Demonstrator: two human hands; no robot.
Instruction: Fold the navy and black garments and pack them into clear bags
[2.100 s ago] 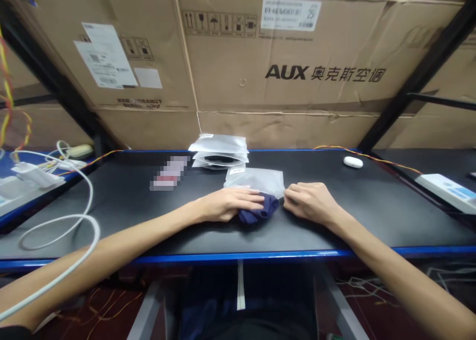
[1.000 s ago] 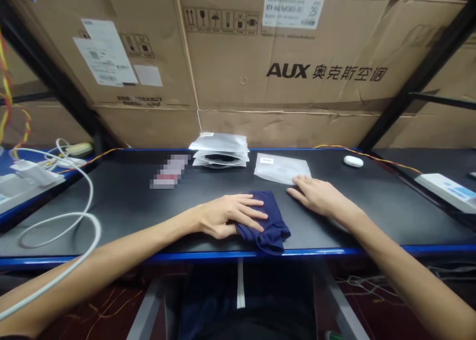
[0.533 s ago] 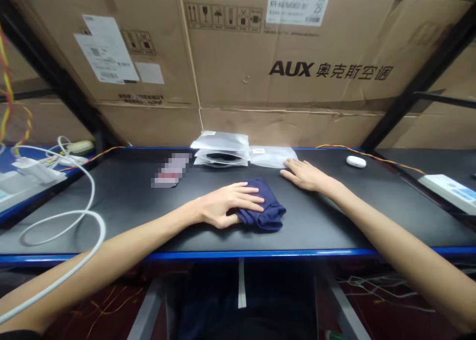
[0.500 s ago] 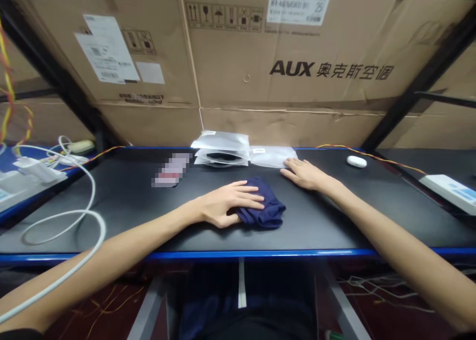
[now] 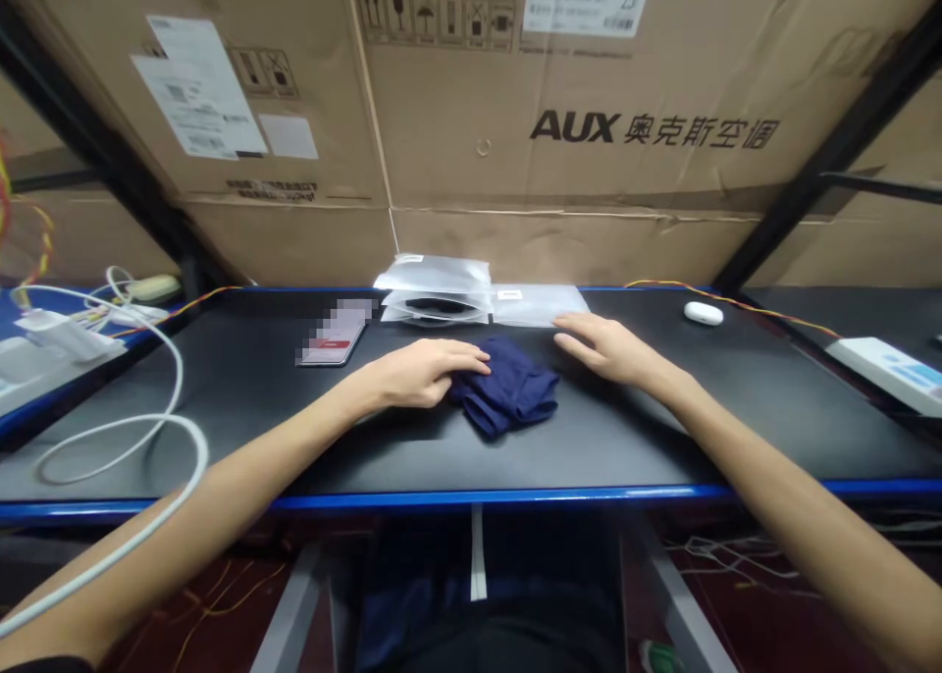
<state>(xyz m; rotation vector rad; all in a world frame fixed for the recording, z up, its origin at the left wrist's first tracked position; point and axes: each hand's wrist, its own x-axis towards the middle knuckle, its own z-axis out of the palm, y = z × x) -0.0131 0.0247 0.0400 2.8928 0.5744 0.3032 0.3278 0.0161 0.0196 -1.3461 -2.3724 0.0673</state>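
Note:
A crumpled navy-blue cloth (image 5: 507, 388) lies on the black table mat near the middle. My left hand (image 5: 412, 371) is at the cloth's left side, fingers stretched out over its upper left edge. Its thumb is partly hidden beneath, and I see no grip on the fabric. Flat and open, my right hand (image 5: 603, 347) hovers or rests to the right of the cloth, holding nothing. Its fingertips reach the lower right corner of a flat translucent plastic pouch (image 5: 534, 307). Beside that pouch, several similar pouches (image 5: 434, 285) are stacked at the back.
A phone (image 5: 335, 344), partly blurred out, lies left of the pouches. At the back right is a small white case (image 5: 704, 313). Power strips stand at both sides, one white (image 5: 890, 371). A white cable (image 5: 181, 428) loops over the left. Cardboard (image 5: 456, 178) walls the back.
My left hand has slid left, off the cloth's top to its left edge. The cloth has shifted slightly and looks more spread. My right hand's fingers have drawn back a little from the flat pouch.

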